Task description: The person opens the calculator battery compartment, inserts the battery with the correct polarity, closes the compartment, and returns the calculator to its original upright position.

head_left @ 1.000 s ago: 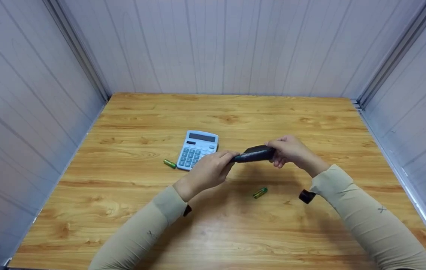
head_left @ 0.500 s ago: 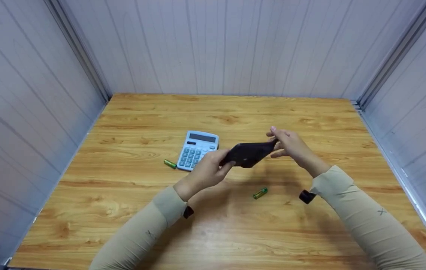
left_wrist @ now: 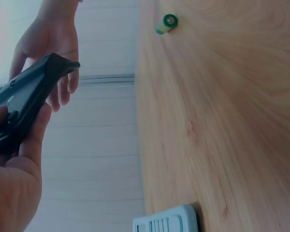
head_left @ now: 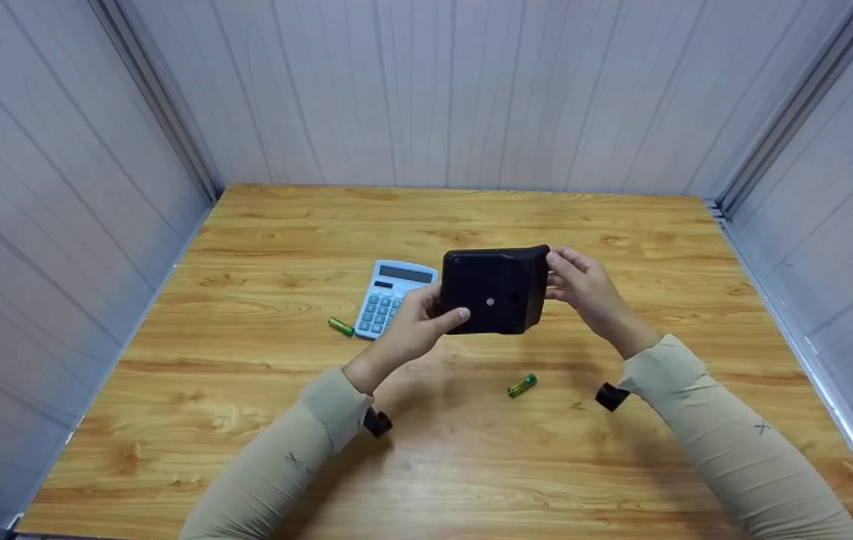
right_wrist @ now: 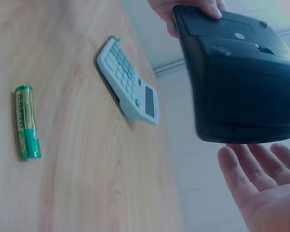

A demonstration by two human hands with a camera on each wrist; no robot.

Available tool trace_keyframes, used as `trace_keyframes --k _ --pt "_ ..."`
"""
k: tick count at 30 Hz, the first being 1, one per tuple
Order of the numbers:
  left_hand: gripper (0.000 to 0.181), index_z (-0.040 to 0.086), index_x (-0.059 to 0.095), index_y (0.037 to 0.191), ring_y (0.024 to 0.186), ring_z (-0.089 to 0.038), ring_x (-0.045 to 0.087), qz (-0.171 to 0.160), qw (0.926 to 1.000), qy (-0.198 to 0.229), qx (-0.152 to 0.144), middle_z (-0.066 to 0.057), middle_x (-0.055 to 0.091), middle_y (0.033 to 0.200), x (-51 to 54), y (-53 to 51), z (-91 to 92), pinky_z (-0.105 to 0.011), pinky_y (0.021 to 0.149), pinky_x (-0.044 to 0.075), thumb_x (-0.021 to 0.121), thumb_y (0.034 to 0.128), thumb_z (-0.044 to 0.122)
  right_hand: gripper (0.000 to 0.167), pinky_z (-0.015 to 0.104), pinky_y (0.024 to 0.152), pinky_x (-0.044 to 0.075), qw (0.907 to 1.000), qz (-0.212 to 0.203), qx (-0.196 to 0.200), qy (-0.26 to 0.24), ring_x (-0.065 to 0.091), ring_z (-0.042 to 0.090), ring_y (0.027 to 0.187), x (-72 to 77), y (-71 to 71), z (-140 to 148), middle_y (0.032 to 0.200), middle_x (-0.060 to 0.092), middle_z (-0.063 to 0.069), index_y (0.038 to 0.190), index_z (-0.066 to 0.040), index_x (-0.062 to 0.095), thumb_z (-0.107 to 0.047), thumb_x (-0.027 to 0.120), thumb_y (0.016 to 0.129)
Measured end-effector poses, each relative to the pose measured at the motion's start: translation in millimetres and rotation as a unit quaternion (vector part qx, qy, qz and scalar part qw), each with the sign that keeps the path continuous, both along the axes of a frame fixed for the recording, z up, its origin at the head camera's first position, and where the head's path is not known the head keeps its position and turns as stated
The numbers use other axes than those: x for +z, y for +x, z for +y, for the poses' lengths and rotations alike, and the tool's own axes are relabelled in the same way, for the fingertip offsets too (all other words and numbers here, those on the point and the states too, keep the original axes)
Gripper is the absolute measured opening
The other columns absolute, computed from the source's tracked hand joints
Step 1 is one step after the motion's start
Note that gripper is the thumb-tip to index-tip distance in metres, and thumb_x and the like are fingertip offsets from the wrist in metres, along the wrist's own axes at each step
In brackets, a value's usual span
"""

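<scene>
A: Right in the middle of the frame, there it is: the black device point(head_left: 482, 281), held up off the table point(head_left: 246, 412), one broad face turned to the head camera, a small pale spot near its centre!

B: And who's got it? The left hand point(head_left: 420, 324), firmly, on the device's left side, thumb pressed over that broad face, fingers behind.

A: Over on the right, the right hand point(head_left: 584, 292) is at the edge, fingers loosely extended, a relaxed hand. Is it touching?

B: Thumb right up against the edge, but contact? Can't tell. The right wrist view shows those fingers spread, close by the rim.

A: Out to the left of centre, the pale blue calculator point(head_left: 388, 300) lies keys up, screen at the top, partly covered by the left hand!

B: Just beside its lower left corner, a green battery point(head_left: 340, 326). And below the device, in the lower centre, a second battery point(head_left: 522, 385), lying aslant.

A: Beige sleeves point(head_left: 276, 457) come in from the bottom corners, with a pale panelled wall point(head_left: 411, 90) across the top.
</scene>
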State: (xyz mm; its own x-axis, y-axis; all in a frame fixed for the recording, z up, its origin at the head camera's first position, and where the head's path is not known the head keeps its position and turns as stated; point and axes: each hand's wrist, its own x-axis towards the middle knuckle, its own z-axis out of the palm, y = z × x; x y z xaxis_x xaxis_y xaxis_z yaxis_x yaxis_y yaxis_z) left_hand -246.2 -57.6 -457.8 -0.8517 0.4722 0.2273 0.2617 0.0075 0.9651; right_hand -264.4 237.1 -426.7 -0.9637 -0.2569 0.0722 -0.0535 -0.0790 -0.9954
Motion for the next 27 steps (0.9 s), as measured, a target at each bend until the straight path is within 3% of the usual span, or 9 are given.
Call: trace_keyframes --k 4,13,27 --pt "0.036 -0.004 0.065 0.141 0.116 -0.028 0.078 -0.032 0.9993 0.020 0.004 -0.023 0.075 0.129 2.7 -1.9 -0.6 -0.039 0.095 0.067 0.067 0.1053 0.002 0.028 0.029 0.082 0.064 1.0000 0.003 0.000 0.000 0.075 0.012 0.095 -0.3 0.9 -2.2 0.111 0.076 -0.002 0.137 -0.006 0.065 -0.014 0.051 0.113" --pt "0.039 -0.006 0.062 0.144 0.117 -0.027 0.078 -0.099 0.9915 0.082 -0.020 -0.024 0.073 0.133 0.1 -2.5 -1.8 -0.043 0.098 0.066 0.064 0.1062 0.002 0.032 0.031 0.084 0.067 0.9998 0.008 0.016 -0.004 0.076 0.015 0.100 -7.7 2.6 -4.0 0.111 0.078 -0.001 0.141 -0.002 0.061 -0.004 0.056 0.110" --pt "0.039 -0.011 0.059 0.144 0.109 -0.022 0.079 -0.143 0.9812 0.126 -0.026 -0.016 0.076 0.123 0.0 -2.0 -2.3 -0.041 0.095 0.067 0.061 0.1052 -0.003 0.024 0.032 0.079 0.068 0.9998 -0.012 0.015 0.004 0.078 0.015 0.095 -10.9 6.9 -5.1 0.107 0.079 -0.001 0.134 -0.003 0.062 -0.004 0.059 0.110"
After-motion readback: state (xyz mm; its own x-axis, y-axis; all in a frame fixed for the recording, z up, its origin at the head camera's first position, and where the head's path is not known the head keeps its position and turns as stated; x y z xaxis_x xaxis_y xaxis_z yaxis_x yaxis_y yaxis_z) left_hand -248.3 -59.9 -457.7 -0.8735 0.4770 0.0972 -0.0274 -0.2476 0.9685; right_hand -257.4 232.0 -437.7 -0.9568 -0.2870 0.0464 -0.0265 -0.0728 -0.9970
